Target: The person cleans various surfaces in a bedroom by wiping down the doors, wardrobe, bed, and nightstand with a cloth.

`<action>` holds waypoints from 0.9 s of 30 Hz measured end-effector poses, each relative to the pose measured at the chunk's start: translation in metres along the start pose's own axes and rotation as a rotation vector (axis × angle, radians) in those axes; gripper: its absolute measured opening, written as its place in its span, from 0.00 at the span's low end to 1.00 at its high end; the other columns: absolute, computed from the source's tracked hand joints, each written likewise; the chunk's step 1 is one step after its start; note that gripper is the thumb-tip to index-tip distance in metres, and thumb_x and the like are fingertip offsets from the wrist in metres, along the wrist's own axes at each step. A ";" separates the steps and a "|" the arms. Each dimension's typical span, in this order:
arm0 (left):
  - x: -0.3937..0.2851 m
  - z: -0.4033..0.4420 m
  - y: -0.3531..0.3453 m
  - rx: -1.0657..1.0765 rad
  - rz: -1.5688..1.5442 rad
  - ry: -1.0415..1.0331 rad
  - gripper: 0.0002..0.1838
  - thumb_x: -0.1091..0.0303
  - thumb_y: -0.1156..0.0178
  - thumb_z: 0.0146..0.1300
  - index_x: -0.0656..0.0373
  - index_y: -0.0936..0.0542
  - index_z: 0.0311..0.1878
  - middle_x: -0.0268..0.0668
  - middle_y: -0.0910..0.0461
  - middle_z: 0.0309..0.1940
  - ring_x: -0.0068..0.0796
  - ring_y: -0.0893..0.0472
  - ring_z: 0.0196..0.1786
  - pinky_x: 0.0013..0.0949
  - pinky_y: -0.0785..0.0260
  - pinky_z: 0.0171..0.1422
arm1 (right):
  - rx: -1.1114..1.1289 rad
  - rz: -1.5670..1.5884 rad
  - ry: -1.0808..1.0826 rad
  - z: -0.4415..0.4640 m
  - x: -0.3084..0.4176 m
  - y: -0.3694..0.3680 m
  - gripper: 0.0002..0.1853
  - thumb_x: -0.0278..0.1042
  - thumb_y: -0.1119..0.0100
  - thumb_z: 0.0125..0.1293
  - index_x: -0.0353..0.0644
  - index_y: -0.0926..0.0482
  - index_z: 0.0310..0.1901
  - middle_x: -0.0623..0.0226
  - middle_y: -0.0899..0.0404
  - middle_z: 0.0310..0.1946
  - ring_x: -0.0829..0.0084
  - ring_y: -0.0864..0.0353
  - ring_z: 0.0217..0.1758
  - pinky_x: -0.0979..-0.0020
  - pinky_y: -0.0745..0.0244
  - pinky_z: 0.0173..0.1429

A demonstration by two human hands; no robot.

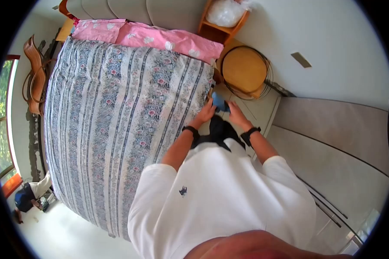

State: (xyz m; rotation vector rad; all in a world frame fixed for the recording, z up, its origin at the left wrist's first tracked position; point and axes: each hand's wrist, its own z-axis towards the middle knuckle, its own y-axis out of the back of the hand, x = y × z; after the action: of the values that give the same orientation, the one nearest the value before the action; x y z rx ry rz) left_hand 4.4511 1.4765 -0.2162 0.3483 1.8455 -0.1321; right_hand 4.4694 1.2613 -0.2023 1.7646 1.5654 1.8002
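Note:
In front of my waist, beside the bed, a small blue, soft-looking item (218,101) with a darker part at its right end is between my hands; its exact kind I cannot make out. My left hand (206,112) grips its left side, close to the bed's edge. On the other side, my right hand (236,114) has its fingers closed at the dark end. A black band circles each wrist. The bed (129,112) carries a striped floral sheet, and a pink cloth with white hearts (155,39) lies along its head.
A wooden nightstand (212,31) with a white plastic bag (225,13) stands beyond the headboard's right end. Near it is a round tan disc (244,68) ringed by thin hoops. Large grey panels (328,129) border my right side. A curved wooden chair (35,77) stands by the window.

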 end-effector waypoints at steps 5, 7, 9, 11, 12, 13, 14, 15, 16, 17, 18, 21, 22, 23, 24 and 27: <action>0.008 0.030 -0.023 0.232 0.330 -0.309 0.30 0.56 0.55 0.71 0.65 0.42 0.70 0.63 0.35 0.63 0.58 0.33 0.65 0.45 0.41 0.68 | -0.090 0.032 0.038 0.032 -0.015 0.010 0.34 0.28 0.36 0.50 0.42 0.33 0.63 0.48 0.33 0.60 0.46 0.36 0.64 0.58 0.37 0.67; -0.060 0.032 -0.024 0.291 0.240 -0.071 0.33 0.52 0.57 0.71 0.67 0.44 0.71 0.61 0.40 0.68 0.54 0.38 0.70 0.41 0.47 0.73 | -0.214 0.491 0.114 0.053 -0.065 -0.005 0.30 0.36 0.34 0.53 0.43 0.30 0.59 0.52 0.30 0.59 0.49 0.33 0.64 0.60 0.38 0.68; -0.064 0.059 -0.034 0.248 0.188 0.033 0.33 0.53 0.56 0.70 0.67 0.44 0.71 0.58 0.43 0.70 0.51 0.41 0.73 0.40 0.50 0.75 | 0.241 0.392 0.074 0.073 -0.079 0.021 0.25 0.40 0.35 0.55 0.44 0.26 0.54 0.53 0.25 0.55 0.52 0.29 0.62 0.62 0.36 0.67; -0.054 0.097 -0.038 0.126 0.229 -0.092 0.28 0.57 0.54 0.69 0.64 0.38 0.68 0.57 0.37 0.67 0.50 0.37 0.71 0.41 0.45 0.72 | 0.045 0.327 0.205 0.077 -0.075 0.049 0.21 0.39 0.36 0.56 0.43 0.24 0.52 0.53 0.23 0.52 0.52 0.26 0.58 0.62 0.32 0.63; -0.078 0.111 -0.034 0.092 0.080 -0.103 0.26 0.60 0.54 0.70 0.65 0.37 0.67 0.55 0.35 0.64 0.47 0.36 0.70 0.38 0.45 0.71 | 0.053 0.299 0.131 0.086 -0.065 0.079 0.21 0.39 0.36 0.56 0.42 0.24 0.51 0.51 0.23 0.51 0.52 0.25 0.57 0.62 0.31 0.62; -0.095 0.127 -0.031 0.051 -0.069 -0.119 0.24 0.63 0.54 0.70 0.66 0.36 0.66 0.54 0.33 0.62 0.44 0.35 0.68 0.36 0.45 0.71 | 0.063 0.266 0.063 0.098 -0.062 0.104 0.21 0.38 0.36 0.56 0.42 0.24 0.51 0.50 0.22 0.50 0.51 0.24 0.56 0.62 0.31 0.60; -0.100 0.145 -0.031 0.003 -0.068 -0.143 0.21 0.66 0.56 0.70 0.64 0.35 0.63 0.50 0.29 0.53 0.41 0.30 0.61 0.37 0.40 0.65 | 0.079 0.264 0.072 0.110 -0.070 0.121 0.21 0.38 0.36 0.56 0.42 0.24 0.51 0.50 0.22 0.50 0.51 0.24 0.56 0.62 0.31 0.60; -0.103 0.162 -0.031 -0.017 -0.074 -0.135 0.21 0.66 0.56 0.70 0.64 0.35 0.63 0.50 0.29 0.53 0.41 0.30 0.61 0.37 0.40 0.65 | -0.007 0.318 0.097 0.123 -0.077 0.136 0.21 0.37 0.39 0.58 0.40 0.25 0.52 0.51 0.22 0.50 0.52 0.24 0.55 0.62 0.31 0.60; -0.115 0.173 -0.029 -0.141 -0.080 -0.076 0.22 0.66 0.55 0.69 0.63 0.37 0.64 0.49 0.29 0.53 0.40 0.30 0.61 0.36 0.38 0.63 | -0.089 0.378 0.120 0.135 -0.082 0.146 0.21 0.37 0.41 0.60 0.38 0.25 0.54 0.52 0.22 0.50 0.53 0.23 0.55 0.62 0.31 0.60; -0.119 0.185 -0.026 -0.264 -0.085 -0.015 0.23 0.66 0.54 0.69 0.62 0.38 0.66 0.47 0.29 0.52 0.38 0.29 0.60 0.36 0.36 0.62 | -0.065 0.384 0.128 0.148 -0.083 0.158 0.21 0.37 0.41 0.60 0.38 0.25 0.54 0.52 0.22 0.50 0.53 0.23 0.55 0.62 0.31 0.60; -0.114 0.205 -0.023 -0.290 -0.153 -0.004 0.27 0.61 0.55 0.71 0.57 0.43 0.70 0.45 0.31 0.59 0.37 0.30 0.62 0.37 0.35 0.62 | -0.126 0.580 0.092 0.162 -0.086 0.170 0.20 0.36 0.45 0.63 0.36 0.26 0.55 0.53 0.22 0.51 0.55 0.23 0.54 0.63 0.31 0.60; -0.157 0.246 -0.032 -0.351 -0.710 0.120 0.28 0.54 0.58 0.73 0.52 0.46 0.72 0.42 0.35 0.63 0.38 0.30 0.62 0.40 0.35 0.64 | -0.289 0.801 0.043 0.202 -0.085 0.194 0.19 0.35 0.52 0.69 0.33 0.28 0.57 0.55 0.22 0.51 0.60 0.23 0.53 0.65 0.32 0.61; -0.170 0.258 -0.032 -0.360 -0.714 0.127 0.28 0.54 0.58 0.73 0.52 0.46 0.72 0.42 0.35 0.63 0.38 0.30 0.62 0.40 0.35 0.64 | -0.408 0.812 0.051 0.218 -0.082 0.202 0.20 0.34 0.56 0.71 0.32 0.29 0.59 0.57 0.23 0.52 0.63 0.24 0.53 0.67 0.32 0.61; -0.181 0.270 -0.032 -0.346 -0.753 0.121 0.29 0.51 0.60 0.73 0.51 0.46 0.72 0.41 0.37 0.64 0.37 0.31 0.63 0.41 0.35 0.64 | -0.393 0.811 0.049 0.231 -0.077 0.212 0.20 0.34 0.56 0.71 0.32 0.29 0.59 0.57 0.23 0.52 0.63 0.24 0.53 0.67 0.32 0.61; -0.190 0.281 -0.033 -0.337 -0.796 0.114 0.29 0.49 0.62 0.74 0.50 0.47 0.73 0.40 0.38 0.65 0.37 0.31 0.63 0.43 0.34 0.64 | -0.391 0.861 0.073 0.241 -0.071 0.222 0.19 0.34 0.57 0.71 0.33 0.29 0.59 0.56 0.23 0.52 0.64 0.24 0.53 0.67 0.33 0.61; -0.195 0.294 -0.032 -0.354 -0.601 0.055 0.33 0.53 0.57 0.74 0.50 0.54 0.75 0.42 0.34 0.63 0.34 0.29 0.59 0.37 0.29 0.55 | -0.273 1.022 0.077 0.258 -0.073 0.228 0.19 0.36 0.56 0.71 0.34 0.30 0.59 0.55 0.23 0.52 0.63 0.24 0.54 0.68 0.33 0.61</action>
State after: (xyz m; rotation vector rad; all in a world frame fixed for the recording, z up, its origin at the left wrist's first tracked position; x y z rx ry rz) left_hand 4.7622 1.3347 -0.1218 -0.4595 1.9345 -0.2016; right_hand 4.8165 1.2471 -0.1458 2.5766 0.3127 2.2978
